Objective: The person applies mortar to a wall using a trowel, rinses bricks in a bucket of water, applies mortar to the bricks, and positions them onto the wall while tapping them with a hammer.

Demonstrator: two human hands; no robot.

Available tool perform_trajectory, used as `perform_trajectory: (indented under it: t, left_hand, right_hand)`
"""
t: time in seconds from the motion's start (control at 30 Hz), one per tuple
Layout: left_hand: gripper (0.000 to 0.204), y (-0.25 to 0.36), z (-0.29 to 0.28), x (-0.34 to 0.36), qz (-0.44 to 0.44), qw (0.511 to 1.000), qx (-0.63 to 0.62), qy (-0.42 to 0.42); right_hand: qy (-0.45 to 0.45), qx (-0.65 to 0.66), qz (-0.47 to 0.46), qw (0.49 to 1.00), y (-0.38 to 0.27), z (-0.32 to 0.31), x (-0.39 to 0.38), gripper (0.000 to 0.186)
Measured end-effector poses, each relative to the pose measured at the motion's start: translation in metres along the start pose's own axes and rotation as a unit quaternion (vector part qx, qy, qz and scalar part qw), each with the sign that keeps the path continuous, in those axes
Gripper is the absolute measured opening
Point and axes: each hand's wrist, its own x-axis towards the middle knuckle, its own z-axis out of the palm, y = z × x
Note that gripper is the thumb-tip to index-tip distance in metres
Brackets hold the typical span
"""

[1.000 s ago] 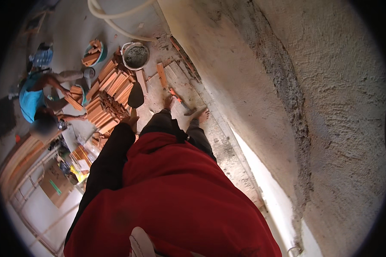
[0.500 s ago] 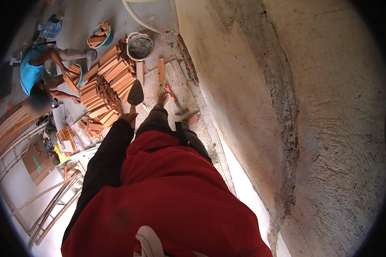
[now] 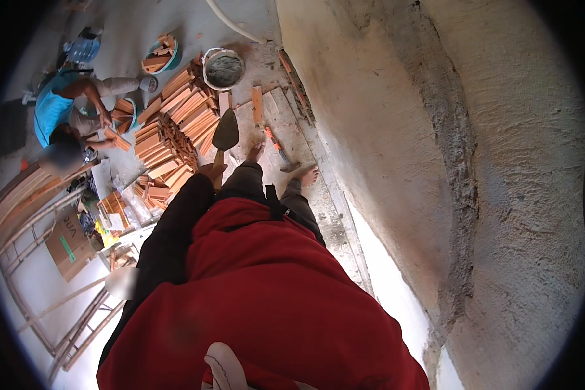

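My left hand (image 3: 212, 173) is closed round the wooden handle of a pointed trowel (image 3: 226, 132). Its grey blade points away from me, above the floor near my left foot. My right hand is out of the picture. Just beyond the blade stands a bucket (image 3: 205, 77) of grey mortar. A hammer (image 3: 276, 146) with an orange handle lies on the floor between my bare feet and the loose brick strips. Left of the trowel is a large pile of reddish brick strips (image 3: 166, 144).
A rough plastered wall (image 3: 370, 97) rises close on my right. At the left a co-worker in a blue shirt (image 3: 57, 101) bends over a teal basin (image 3: 134, 117) of brick strips. Behind are another basin (image 3: 177, 57) and a water jug (image 3: 82, 50). A cardboard box (image 3: 68, 247) stands lower left.
The whole view has shifted, so things appear farther right. My left hand still grips the trowel. The co-worker's hands have shifted slightly at the basin, a brick strip held there.
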Motion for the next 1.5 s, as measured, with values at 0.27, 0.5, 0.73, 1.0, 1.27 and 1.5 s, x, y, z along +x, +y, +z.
perform_trajectory:
  t: [0.27,0.5,0.73,1.0,1.27,1.5]
  left_hand:
    - [0.058,-0.02,-0.028,0.053,-0.009,0.992,0.07,-0.106]
    - [0.065,0.02,-0.066,0.087,0.057,0.966,0.127,-0.219]
    - [0.066,0.049,-0.054,0.094,0.18,0.905,0.177,-0.343]
    - [0.051,0.052,0.022,-0.003,0.28,0.83,0.272,-0.398]
    - [0.054,-0.01,-0.014,0.028,0.315,0.812,0.326,-0.368]
    - [0.055,-0.099,-0.073,0.008,0.132,0.804,0.535,-0.223]
  right_hand:
    - [0.007,0.024,0.003,1.0,-0.041,0.098,0.016,0.04]
    - [0.079,-0.07,-0.052,0.993,-0.044,0.226,0.054,0.04]
    - [0.33,0.164,-0.104,0.924,-0.24,0.156,0.124,0.04]
    - [0.25,0.582,-0.038,0.772,-0.264,0.221,0.23,0.04]
    - [0.232,0.681,0.068,0.691,-0.174,0.26,0.199,0.023]
    - [0.158,0.71,0.16,0.668,-0.073,0.319,0.214,0.023]
